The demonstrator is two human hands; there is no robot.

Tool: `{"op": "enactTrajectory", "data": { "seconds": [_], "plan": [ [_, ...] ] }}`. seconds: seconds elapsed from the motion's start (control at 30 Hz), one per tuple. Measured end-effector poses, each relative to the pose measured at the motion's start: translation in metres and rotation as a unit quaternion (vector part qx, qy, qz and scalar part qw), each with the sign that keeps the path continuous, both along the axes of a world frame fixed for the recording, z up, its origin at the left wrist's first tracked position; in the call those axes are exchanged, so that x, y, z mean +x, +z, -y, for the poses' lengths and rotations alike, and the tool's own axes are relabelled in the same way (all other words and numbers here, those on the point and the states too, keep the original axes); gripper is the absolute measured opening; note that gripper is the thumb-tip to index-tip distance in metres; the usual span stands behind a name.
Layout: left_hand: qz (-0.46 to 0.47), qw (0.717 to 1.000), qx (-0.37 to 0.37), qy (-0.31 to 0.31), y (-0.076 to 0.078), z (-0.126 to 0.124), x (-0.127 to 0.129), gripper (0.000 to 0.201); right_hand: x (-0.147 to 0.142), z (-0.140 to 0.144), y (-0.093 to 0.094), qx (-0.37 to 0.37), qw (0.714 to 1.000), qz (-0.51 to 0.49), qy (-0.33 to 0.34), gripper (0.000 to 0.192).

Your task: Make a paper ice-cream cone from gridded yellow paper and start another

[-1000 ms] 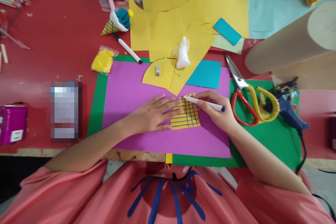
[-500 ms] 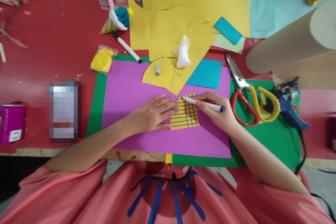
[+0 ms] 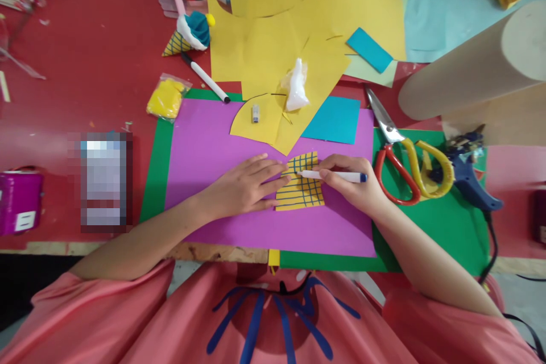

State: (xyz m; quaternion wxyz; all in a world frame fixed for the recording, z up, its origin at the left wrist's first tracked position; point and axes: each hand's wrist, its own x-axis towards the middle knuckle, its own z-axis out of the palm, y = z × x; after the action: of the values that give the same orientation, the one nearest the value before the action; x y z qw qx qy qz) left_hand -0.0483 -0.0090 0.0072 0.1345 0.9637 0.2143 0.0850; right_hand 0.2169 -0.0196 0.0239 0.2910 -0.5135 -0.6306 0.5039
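Head view: small yellow paper piece (image 3: 303, 190) carries a dark blue grid; left hand (image 3: 243, 187) presses it flat, fingers spread, right hand (image 3: 354, 185) grips a white blue-capped marker (image 3: 330, 175). No legible writing.

We see the left hand (image 3: 241, 187) pressed flat on the left edge of a small yellow paper piece (image 3: 302, 185) crossed with dark grid lines. The right hand (image 3: 356, 185) has its grip closed round a white marker (image 3: 330, 175), whose tip touches the gridded piece. The piece lies on a purple sheet (image 3: 205, 142), itself laid over a green sheet (image 3: 435, 227) on the red worktop (image 3: 85, 68). Just right of the right hand lie scissors (image 3: 401, 151) and a blue glue gun (image 3: 469, 173).
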Motion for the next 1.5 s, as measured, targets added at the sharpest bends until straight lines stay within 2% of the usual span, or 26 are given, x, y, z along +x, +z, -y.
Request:
{"op": "enactTrajectory", "data": {
  "seconds": [0.83, 1.5],
  "plan": [
    [0.002, 1.0, 0.009, 0.0, 0.001, -0.0003, 0.0001, 0.039, 0.0012, 0.0017, 0.0024, -0.043, 0.998, 0.004, 0.048, 0.026],
    [0.005, 1.0, 0.016, -0.003, 0.0002, -0.0007, 0.0007, 0.04, -0.0003, 0.0005, 0.0079, -0.068, 0.988, -0.025, 0.133, 0.024]
  ]
}}
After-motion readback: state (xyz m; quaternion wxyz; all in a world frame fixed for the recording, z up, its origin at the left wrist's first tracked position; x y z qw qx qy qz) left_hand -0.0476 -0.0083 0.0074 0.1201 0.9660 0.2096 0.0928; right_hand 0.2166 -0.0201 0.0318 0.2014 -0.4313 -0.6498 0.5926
